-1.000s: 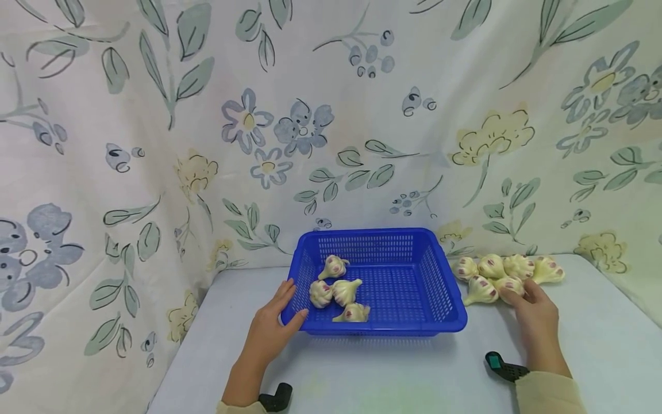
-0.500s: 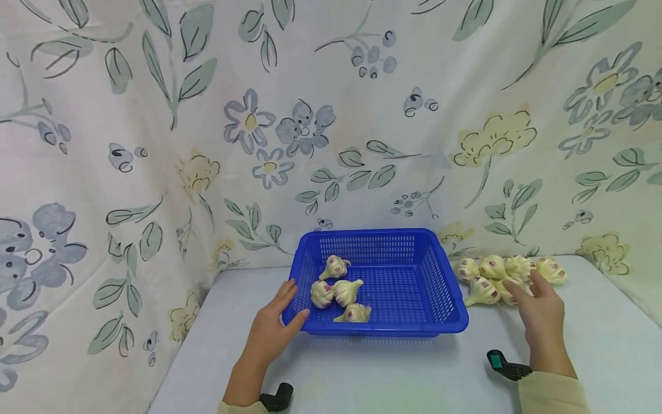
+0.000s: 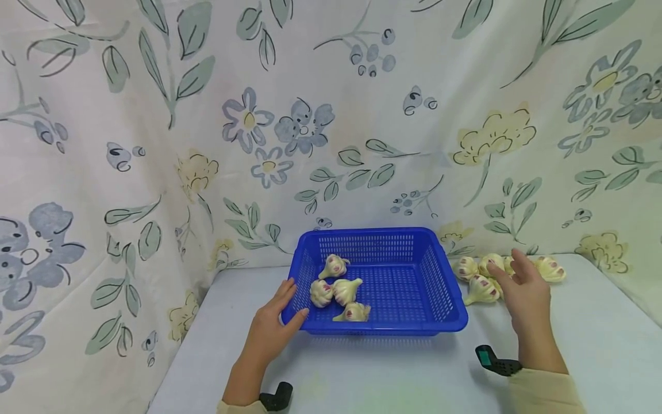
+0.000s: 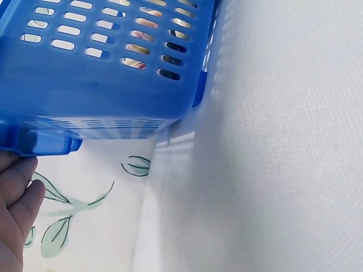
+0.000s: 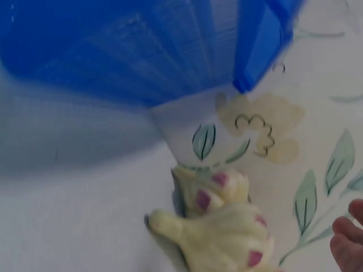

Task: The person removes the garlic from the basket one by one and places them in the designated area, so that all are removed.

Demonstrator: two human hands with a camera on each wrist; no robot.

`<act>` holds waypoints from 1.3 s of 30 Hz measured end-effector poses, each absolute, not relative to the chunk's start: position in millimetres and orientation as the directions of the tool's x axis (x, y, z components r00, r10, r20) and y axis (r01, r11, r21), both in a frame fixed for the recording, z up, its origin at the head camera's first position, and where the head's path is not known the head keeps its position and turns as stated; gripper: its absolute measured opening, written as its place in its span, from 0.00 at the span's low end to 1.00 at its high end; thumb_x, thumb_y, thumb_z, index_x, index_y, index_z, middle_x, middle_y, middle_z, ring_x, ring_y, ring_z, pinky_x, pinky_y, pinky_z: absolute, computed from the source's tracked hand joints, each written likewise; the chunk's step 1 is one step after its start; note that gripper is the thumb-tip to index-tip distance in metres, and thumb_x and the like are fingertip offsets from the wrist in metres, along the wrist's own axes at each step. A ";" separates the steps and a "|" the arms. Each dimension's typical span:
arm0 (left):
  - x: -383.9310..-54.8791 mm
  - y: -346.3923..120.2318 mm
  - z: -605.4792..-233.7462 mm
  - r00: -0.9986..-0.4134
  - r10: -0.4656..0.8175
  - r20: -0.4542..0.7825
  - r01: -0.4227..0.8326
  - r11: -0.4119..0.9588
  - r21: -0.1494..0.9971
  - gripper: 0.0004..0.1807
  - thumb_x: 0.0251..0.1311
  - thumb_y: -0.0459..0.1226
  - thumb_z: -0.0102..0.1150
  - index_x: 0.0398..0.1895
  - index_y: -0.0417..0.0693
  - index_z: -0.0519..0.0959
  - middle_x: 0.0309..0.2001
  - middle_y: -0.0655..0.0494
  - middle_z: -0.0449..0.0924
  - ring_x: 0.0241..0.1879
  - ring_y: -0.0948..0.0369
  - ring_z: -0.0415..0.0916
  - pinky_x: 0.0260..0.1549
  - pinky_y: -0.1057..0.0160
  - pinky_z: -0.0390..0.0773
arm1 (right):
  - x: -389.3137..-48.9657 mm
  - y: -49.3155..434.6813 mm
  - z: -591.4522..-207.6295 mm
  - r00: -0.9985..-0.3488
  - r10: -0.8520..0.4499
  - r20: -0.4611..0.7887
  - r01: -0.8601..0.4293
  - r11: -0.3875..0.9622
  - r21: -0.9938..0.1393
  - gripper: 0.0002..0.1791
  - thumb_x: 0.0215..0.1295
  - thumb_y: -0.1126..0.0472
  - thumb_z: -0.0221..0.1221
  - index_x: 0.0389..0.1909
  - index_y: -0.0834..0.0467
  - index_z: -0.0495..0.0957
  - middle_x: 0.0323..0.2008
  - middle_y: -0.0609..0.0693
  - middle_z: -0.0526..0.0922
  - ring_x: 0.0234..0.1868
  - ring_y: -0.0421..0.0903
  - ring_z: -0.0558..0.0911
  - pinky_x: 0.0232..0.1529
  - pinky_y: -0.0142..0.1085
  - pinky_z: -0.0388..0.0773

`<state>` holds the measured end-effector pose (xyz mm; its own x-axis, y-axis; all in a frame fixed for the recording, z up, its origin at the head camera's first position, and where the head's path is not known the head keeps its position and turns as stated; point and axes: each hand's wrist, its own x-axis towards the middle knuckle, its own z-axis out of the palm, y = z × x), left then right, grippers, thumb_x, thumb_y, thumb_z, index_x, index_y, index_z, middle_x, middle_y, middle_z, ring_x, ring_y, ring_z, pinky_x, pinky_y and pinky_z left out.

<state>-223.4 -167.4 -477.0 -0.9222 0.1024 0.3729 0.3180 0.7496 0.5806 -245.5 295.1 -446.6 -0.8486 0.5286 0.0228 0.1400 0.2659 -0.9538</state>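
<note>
A blue plastic basket (image 3: 408, 326) stands on the table with several garlic bulbs (image 3: 345, 292) in its left part. At the basket's front left corner, my left hand (image 3: 270, 325) rests against the rim, thumb and fingers spread; its fingers (image 4: 22, 195) touch the rim from outside in the left wrist view. My right hand (image 3: 528, 302) is raised over a group of garlic bulbs (image 3: 482, 289) to the right of the basket, thumb and fingers apart with nothing between them. It partly covers those bulbs. Two bulbs (image 5: 227, 241) appear large in the right wrist view.
The white table (image 3: 362, 374) reaches back to a flower-printed cloth (image 3: 362, 190) hanging behind. The cloth also hangs along the left side. Black wrist devices (image 3: 497, 361) sit at both wrists.
My right hand has let go of the garlic bulb it was touching, lifted off, and shifted left and farther back over the group. My left hand and the basket stay in place.
</note>
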 end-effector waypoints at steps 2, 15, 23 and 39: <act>-223.9 -167.2 -477.5 -0.919 0.103 0.381 0.322 0.752 0.575 0.37 0.62 0.55 0.61 0.69 0.46 0.71 0.73 0.58 0.63 0.73 0.55 0.59 0.65 0.48 0.65 | -244.1 286.1 -442.2 -0.859 0.506 0.075 0.094 0.300 -0.949 0.41 0.68 0.44 0.58 0.78 0.47 0.52 0.77 0.55 0.55 0.76 0.59 0.55 0.69 0.57 0.61; -225.4 -171.2 -475.7 -0.918 0.105 0.383 0.325 0.751 0.575 0.36 0.62 0.55 0.62 0.69 0.47 0.70 0.73 0.59 0.62 0.74 0.56 0.58 0.65 0.50 0.65 | -233.8 224.0 -422.5 -0.856 0.268 0.442 -0.303 0.431 -0.850 0.32 0.68 0.56 0.62 0.72 0.51 0.66 0.67 0.55 0.73 0.67 0.43 0.73 0.60 0.18 0.67; -224.3 -169.1 -478.4 -0.937 0.087 0.340 0.287 0.746 0.601 0.36 0.61 0.54 0.63 0.70 0.50 0.70 0.74 0.64 0.61 0.74 0.59 0.57 0.66 0.50 0.64 | -239.3 190.0 -433.7 -0.875 0.094 0.475 -0.425 0.321 -0.846 0.28 0.69 0.59 0.60 0.69 0.57 0.68 0.66 0.55 0.73 0.64 0.37 0.75 0.59 0.19 0.69; -224.3 -169.0 -480.9 -0.929 0.087 0.360 0.302 0.741 0.600 0.36 0.62 0.55 0.61 0.70 0.50 0.69 0.74 0.64 0.60 0.74 0.60 0.56 0.66 0.51 0.64 | -263.4 123.8 -439.3 -0.937 -0.193 0.291 -0.346 0.396 -0.851 0.30 0.65 0.51 0.64 0.66 0.53 0.71 0.61 0.55 0.78 0.61 0.53 0.78 0.61 0.53 0.75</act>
